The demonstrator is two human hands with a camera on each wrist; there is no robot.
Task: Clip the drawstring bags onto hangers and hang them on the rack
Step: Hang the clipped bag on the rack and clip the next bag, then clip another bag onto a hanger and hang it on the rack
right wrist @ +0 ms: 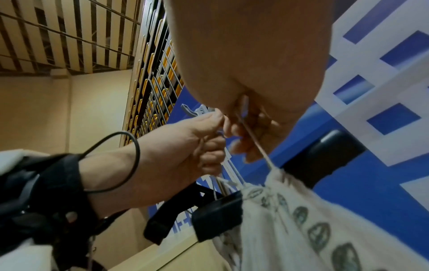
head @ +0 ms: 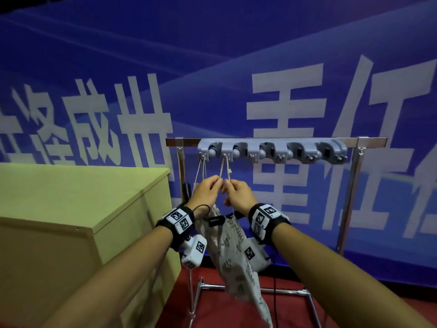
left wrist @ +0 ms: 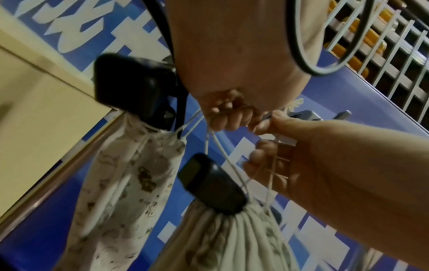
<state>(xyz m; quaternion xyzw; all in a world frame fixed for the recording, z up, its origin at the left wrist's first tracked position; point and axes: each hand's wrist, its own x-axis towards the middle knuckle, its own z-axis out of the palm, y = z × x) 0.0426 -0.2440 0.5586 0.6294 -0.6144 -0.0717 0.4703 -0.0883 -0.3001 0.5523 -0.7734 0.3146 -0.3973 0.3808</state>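
A grey hook strip (head: 272, 151) is fixed to the metal rack bar (head: 369, 140). A cream leaf-print drawstring bag (head: 233, 254) hangs below my hands, with a black clip (head: 216, 220) at its gathered neck. Its drawstring (head: 224, 169) runs up to the second hook from the left. My left hand (head: 218, 182) and right hand (head: 228, 185) both pinch this drawstring just under the hook. The string (head: 203, 169) of another printed bag (left wrist: 130, 174), which carries its own black clip (left wrist: 134, 88), runs up to the leftmost hook. My left wrist hides most of that bag in the head view.
A beige wooden cabinet (head: 71, 197) stands close on the left of the rack. A blue banner with white lettering hangs behind. Several bare hooks (head: 309, 155) lie to the right. The rack's chrome base (head: 260, 290) rests on a red floor.
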